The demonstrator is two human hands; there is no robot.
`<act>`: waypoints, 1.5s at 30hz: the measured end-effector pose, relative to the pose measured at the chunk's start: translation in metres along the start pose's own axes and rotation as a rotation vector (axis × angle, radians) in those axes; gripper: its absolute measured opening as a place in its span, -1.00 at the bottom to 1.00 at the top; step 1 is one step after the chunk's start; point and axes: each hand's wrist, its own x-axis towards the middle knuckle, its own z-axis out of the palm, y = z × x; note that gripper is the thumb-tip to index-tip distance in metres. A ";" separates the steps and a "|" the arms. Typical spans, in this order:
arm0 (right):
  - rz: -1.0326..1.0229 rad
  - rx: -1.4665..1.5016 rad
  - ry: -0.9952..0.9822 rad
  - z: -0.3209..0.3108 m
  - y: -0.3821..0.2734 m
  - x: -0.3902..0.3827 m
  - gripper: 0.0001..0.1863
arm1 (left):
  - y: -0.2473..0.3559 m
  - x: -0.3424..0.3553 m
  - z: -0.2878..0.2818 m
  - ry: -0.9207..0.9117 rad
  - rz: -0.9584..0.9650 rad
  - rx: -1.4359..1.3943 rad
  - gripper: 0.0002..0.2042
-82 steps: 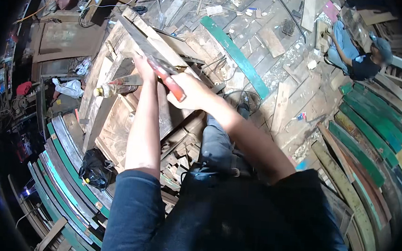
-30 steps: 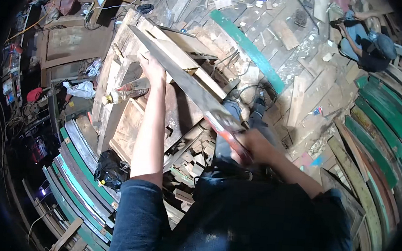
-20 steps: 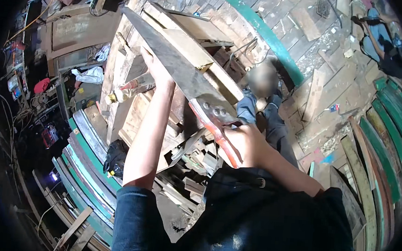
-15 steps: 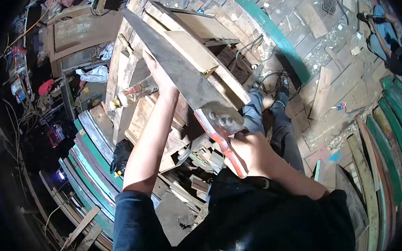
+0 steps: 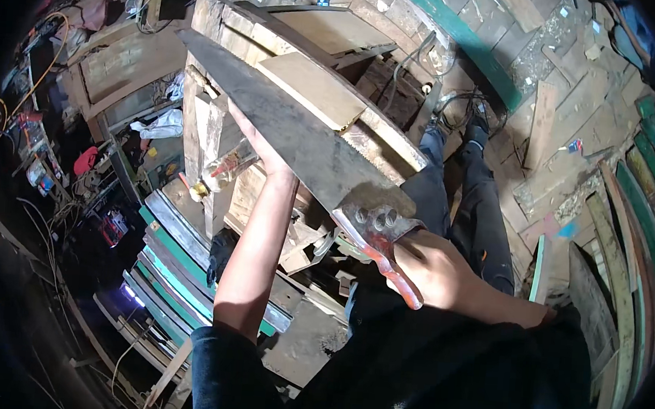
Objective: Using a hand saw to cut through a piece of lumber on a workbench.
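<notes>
A handsaw with a wide dark blade and a worn red handle stretches diagonally across the middle. My right hand is closed around its handle. Behind the blade's near edge is my left hand; the blade covers most of its fingers, so what they hold cannot be seen. Under the saw stands a rough wooden bench. A flat light-brown board lies on it, and the toothed edge of the blade runs alongside that board. A clear bottle with a yellowish cap is beside my left forearm.
Curved green and grey wooden strips are stacked at the left, with more green strips at the right. A long green board and dark cables lie on the floor. Someone's blue-clothed part shows at the upper right.
The view has shifted slightly, so the bench and stacks appear a little further right. The saw stays in my right hand and sits slightly lower in view, and the other person shows less.
</notes>
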 end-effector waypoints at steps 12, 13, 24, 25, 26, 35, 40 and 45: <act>-0.024 -0.211 0.486 0.014 -0.005 0.001 -0.71 | -0.014 0.009 -0.045 0.007 0.069 0.039 -0.42; -0.055 -0.222 0.501 0.013 -0.005 0.001 -0.65 | -0.015 0.011 -0.051 -0.019 0.038 -0.066 -0.42; -0.116 -0.160 0.462 0.005 -0.007 -0.010 -0.31 | -0.011 0.019 -0.050 -0.071 -0.041 -0.001 -0.37; -0.108 -0.132 0.465 0.005 -0.005 -0.010 -0.31 | -0.011 0.016 -0.040 -0.007 -0.050 -0.042 -0.38; -0.098 -0.104 0.468 0.004 -0.003 -0.011 -0.30 | -0.012 0.018 -0.040 -0.014 -0.051 -0.044 -0.38; -0.044 -0.191 0.426 -0.001 -0.006 -0.014 -0.34 | -0.010 0.034 -0.055 -0.152 0.235 0.370 -0.53; 0.046 -0.161 0.349 -0.002 -0.015 -0.020 -0.45 | -0.009 0.012 -0.005 -0.007 0.357 0.273 -0.65; -0.012 -0.011 0.387 -0.010 -0.048 -0.014 -0.52 | -0.010 0.013 -0.003 0.182 0.552 0.725 -0.66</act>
